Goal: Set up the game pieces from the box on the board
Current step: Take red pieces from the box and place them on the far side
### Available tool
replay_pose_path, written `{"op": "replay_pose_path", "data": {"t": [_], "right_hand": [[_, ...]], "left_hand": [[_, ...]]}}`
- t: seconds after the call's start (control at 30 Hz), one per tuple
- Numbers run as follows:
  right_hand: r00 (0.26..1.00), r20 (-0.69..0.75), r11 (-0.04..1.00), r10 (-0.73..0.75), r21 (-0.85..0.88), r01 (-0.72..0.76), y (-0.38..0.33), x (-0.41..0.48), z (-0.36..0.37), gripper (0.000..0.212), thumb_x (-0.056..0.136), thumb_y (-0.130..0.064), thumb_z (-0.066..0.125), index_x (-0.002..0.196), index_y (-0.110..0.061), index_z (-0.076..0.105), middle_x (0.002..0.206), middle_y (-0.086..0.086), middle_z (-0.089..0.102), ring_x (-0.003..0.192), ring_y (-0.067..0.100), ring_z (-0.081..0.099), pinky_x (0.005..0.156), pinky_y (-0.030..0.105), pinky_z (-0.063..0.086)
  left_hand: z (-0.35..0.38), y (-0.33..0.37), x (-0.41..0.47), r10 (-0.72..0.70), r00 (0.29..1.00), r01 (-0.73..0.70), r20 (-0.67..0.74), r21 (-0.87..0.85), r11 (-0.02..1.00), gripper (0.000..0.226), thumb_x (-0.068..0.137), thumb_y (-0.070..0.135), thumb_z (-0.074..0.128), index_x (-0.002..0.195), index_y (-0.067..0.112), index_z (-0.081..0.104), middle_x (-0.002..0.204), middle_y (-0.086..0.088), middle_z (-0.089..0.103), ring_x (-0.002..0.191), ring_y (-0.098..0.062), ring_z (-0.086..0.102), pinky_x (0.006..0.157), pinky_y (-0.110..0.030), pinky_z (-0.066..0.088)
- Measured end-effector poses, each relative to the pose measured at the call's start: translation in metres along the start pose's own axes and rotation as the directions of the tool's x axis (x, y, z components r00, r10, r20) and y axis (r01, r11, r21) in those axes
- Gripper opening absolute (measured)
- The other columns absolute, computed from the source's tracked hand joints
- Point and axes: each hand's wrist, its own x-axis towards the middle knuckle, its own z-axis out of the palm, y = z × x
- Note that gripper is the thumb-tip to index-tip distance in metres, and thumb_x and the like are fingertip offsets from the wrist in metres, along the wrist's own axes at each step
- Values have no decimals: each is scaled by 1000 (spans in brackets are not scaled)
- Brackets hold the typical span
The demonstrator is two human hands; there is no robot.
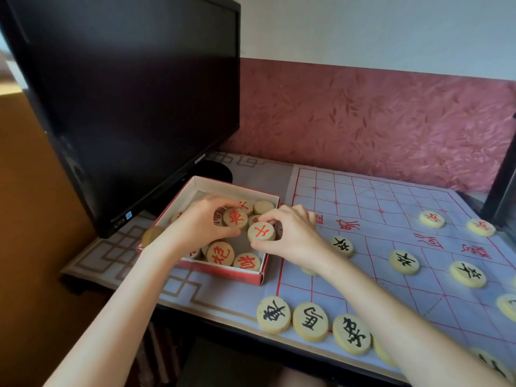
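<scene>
A red cardboard box [223, 270] with white inner walls holds several round wooden pieces with red characters. My left hand [201, 222] is inside the box, fingers closed on a red-character piece [235, 218]. My right hand [293, 236] hovers over the box's right edge and pinches another red-character piece [261, 231] between thumb and fingers. The paper board [391, 219] with red grid lines lies to the right. Black-character pieces stand along its near edge [273, 314] and in a middle row [403, 262]. Two red-character pieces [432, 218] sit at the far right.
A black monitor [125, 93] stands at the back left, its base just behind the box. A dark object [502, 169] rises at the right edge by the board's far corner. A patterned cloth [111, 252] covers the table under box and board.
</scene>
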Motion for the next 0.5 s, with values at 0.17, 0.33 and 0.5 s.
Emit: {"op": "replay_pose_path", "data": {"t": [0.17, 0.33, 0.5], "right_hand": [[1000, 13, 995, 6, 102, -8, 15, 1, -15, 40, 72, -42, 74, 107, -28, 61, 102, -7, 53, 106, 15, 41, 85, 28, 28], [1000, -10, 984, 20, 176, -18, 36, 3, -36, 39, 70, -34, 78, 104, -25, 61, 98, -4, 51, 101, 14, 47, 90, 29, 38], [997, -15, 976, 79, 203, -74, 70, 5, -62, 45, 72, -30, 78, 112, -20, 60, 104, -3, 51, 96, 6, 49, 73, 14, 37]], "left_hand": [[3, 11, 12, 12, 1000, -11, -10, 31, 999, 54, 73, 32, 76, 122, 28, 55, 123, 9, 55, 103, -4, 49, 84, -17, 39], [11, 34, 33, 76, 997, -76, -9, 10, 997, 50, 72, 25, 77, 119, 23, 58, 113, 5, 57, 96, -5, 52, 68, -4, 37], [27, 63, 70, 108, 994, -108, 25, 13, 994, 52, 70, 25, 79, 118, 22, 59, 113, 4, 58, 103, -11, 56, 88, -22, 45]]}}
